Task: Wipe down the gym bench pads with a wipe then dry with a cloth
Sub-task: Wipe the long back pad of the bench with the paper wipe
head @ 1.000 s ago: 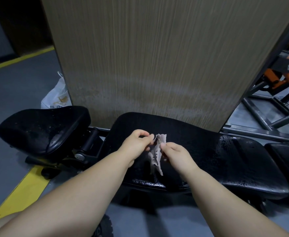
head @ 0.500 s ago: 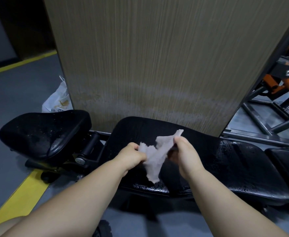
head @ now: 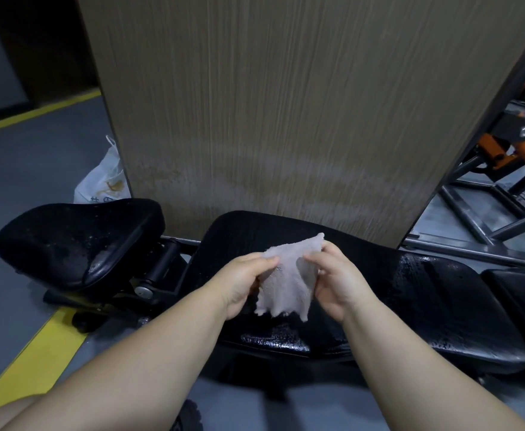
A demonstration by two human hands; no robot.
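Observation:
A pale, thin wipe (head: 287,283) hangs spread out above the long black bench pad (head: 426,306). My left hand (head: 244,283) pinches its upper left corner and my right hand (head: 337,283) pinches its upper right edge. The wipe's ragged lower edge dangles free just over the pad. The long pad shines wet on its right half and along its front edge. A smaller black seat pad (head: 74,241) sits to the left, speckled with droplets and tilted a little.
A tall wood-grain panel (head: 286,104) stands right behind the bench. A white plastic bag (head: 104,181) lies on the grey floor at the left. Black and orange machine frames (head: 497,169) crowd the right side. A yellow floor stripe (head: 34,359) runs at the lower left.
The wipe was a crumpled strip between my fingertips. My hands have pulled apart and opened it into a flat sheet, held a little lower over the pad.

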